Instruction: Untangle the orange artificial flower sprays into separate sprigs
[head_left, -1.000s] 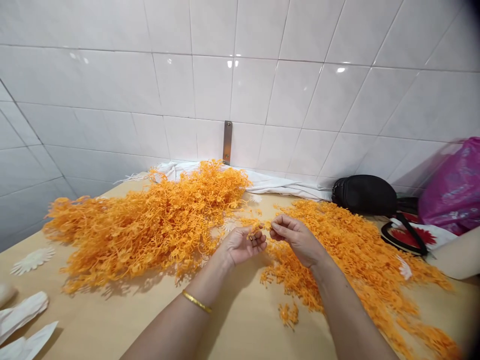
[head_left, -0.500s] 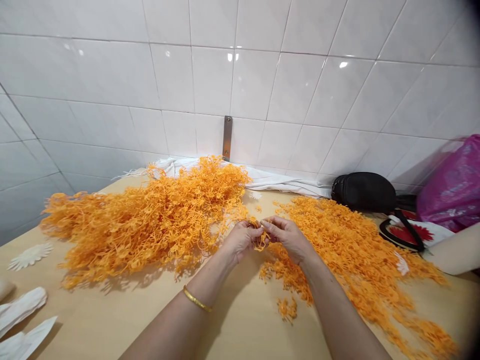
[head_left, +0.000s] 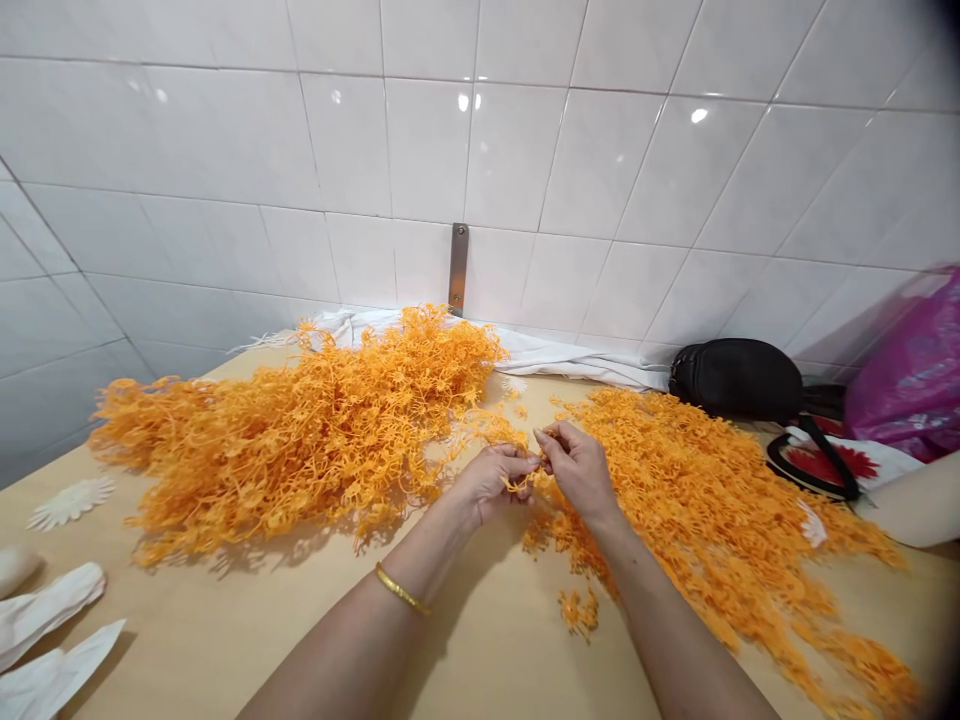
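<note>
My left hand (head_left: 491, 480), with a gold bangle (head_left: 401, 590) on its wrist, pinches a thin orange plastic sprig (head_left: 516, 484). Close beside it, my right hand (head_left: 576, 465) has thumb and forefinger pressed together at the sprig's end; whatever sits between those fingertips is too small to make out. A tall heap of orange plastic sprigs (head_left: 300, 440) lies to the left, and some of its strands reach my left hand. Under and beyond my right hand spreads a flatter pile of small orange pieces (head_left: 690, 490). One loose orange cluster (head_left: 578, 612) rests nearer to me.
A white cloth (head_left: 585, 362) runs along the tiled wall. At the right are a black pouch (head_left: 739, 380), a purple bag (head_left: 907, 365) and a red-and-white item (head_left: 862, 462). White petal-shaped pieces (head_left: 71, 503) lie on the left of the table (head_left: 247, 635).
My right hand has turned slightly and its fingertips have drawn a little away from the left hand's. The left hand keeps its pinch. The view has shifted slightly.
</note>
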